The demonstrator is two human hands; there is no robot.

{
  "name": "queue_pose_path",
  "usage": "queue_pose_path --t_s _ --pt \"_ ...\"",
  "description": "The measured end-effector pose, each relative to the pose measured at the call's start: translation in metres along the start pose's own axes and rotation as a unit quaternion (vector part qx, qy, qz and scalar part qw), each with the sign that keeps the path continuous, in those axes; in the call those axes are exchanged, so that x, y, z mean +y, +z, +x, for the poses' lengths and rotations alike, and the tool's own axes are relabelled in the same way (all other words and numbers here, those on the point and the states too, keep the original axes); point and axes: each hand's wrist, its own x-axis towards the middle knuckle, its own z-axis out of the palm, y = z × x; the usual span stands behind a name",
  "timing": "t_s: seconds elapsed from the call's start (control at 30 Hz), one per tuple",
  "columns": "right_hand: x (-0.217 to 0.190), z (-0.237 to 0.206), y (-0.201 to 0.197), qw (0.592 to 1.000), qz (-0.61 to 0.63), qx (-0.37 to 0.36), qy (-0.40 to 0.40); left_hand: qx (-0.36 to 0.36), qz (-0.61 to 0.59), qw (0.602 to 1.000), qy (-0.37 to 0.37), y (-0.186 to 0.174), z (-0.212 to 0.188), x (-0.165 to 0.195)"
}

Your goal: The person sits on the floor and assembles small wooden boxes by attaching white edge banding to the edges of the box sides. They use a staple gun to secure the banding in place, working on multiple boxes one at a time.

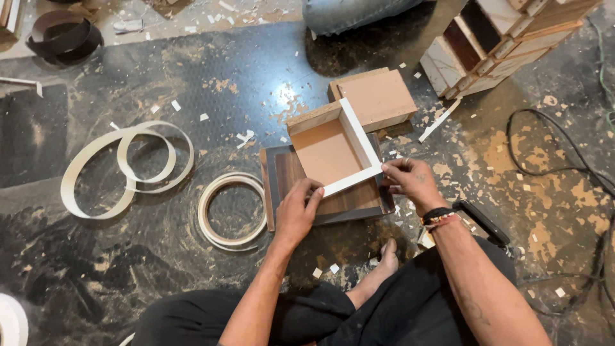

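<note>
Seen from above, seated on a dusty dark floor (192, 70) littered with wood chips. Left hand (296, 214) pressed on the near edge of a small open particleboard box (327, 150), fingers together and curled over the white edge-banding strip (351, 181) along that edge. Right hand (410, 182) at the box's near right corner, thumb and fingertips pinched on the end of the same strip. Box tilted, resting on a dark wood-grain panel (288, 173) at the middle of the view, just ahead of a bare foot (386, 256). Behind it, touching, a second plain brown box (378, 96). To the left, a tight coil of white edge banding (230, 208), and further left a looser coil (125, 166). Upper right, a stack of laminated boards (500, 38). Black cable (557, 154) looping along the right. Another person's denim-clad leg (352, 13) at the top edge.
</note>
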Motion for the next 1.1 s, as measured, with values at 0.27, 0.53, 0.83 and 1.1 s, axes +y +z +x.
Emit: queue_pose_path --t_s 0.27,0.53,0.83,1.1 --pt "0.004 0.006 -0.003 0.997 0.031 0.014 -0.065 -0.002 -0.036 0.999 0.007 -0.004 0.002 -0.005" --pt "0.004 0.007 0.006 0.995 0.074 -0.046 -0.049 0.002 -0.037 0.999 0.005 -0.002 0.003 -0.007" --pt "0.009 0.008 0.005 0.995 0.068 -0.053 -0.044 -0.002 -0.029 1.0 -0.001 -0.002 0.002 -0.007" --pt "0.011 0.006 0.021 0.992 0.093 -0.037 -0.072 0.005 -0.014 1.0 0.005 -0.003 0.003 -0.005"
